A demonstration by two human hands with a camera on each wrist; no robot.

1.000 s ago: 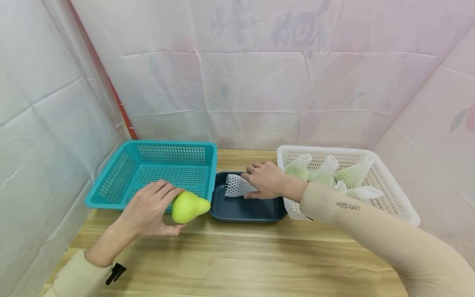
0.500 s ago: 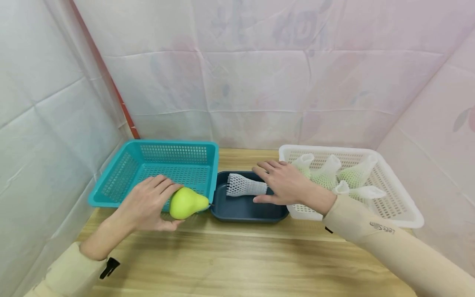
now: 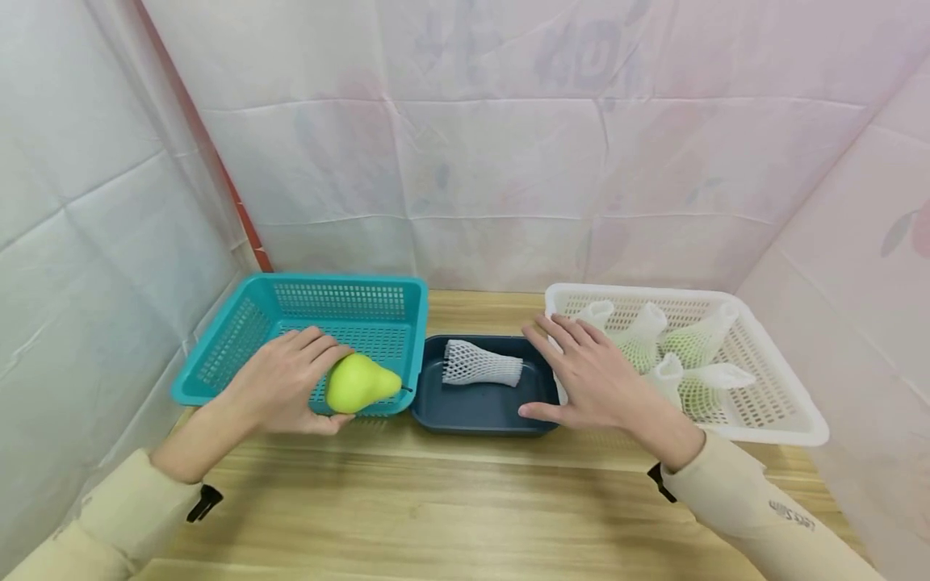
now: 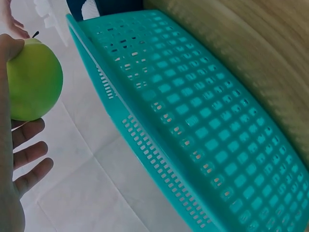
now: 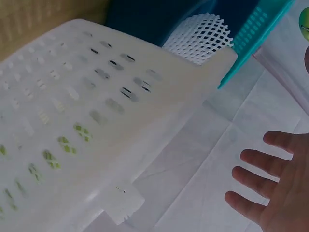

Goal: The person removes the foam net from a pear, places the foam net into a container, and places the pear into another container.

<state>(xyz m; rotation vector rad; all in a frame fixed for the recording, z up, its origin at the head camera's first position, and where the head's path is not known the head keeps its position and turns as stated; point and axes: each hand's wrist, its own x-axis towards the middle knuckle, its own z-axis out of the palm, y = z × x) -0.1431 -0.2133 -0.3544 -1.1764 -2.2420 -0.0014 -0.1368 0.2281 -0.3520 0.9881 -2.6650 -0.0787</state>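
Note:
My left hand (image 3: 286, 383) holds a yellow-green pear (image 3: 358, 384) between thumb and fingers, its stem pointing right. In the head view the pear overlaps the front right corner of the teal basket (image 3: 254, 281). The left wrist view shows the pear (image 4: 36, 79) close up against the palm side. A white foam net sleeve (image 3: 479, 363) lies in the dark blue tray (image 3: 487, 424), its flared end to the left. My right hand (image 3: 592, 375) is spread with nothing in it, over the gap between the tray's right end and the white basket (image 3: 785, 395).
In the white basket lie several pears in foam nets (image 3: 690, 343), their sleeve ends sticking up or sideways. Basket, tray and basket stand side by side along the back of the wooden table (image 3: 450, 516). Cloth sheets (image 3: 494, 161) hang behind and at both sides.
My right hand has let go of the foam net sleeve in the tray and moved right, its fingers spreading. My left hand has shifted slightly back and left with the pear.

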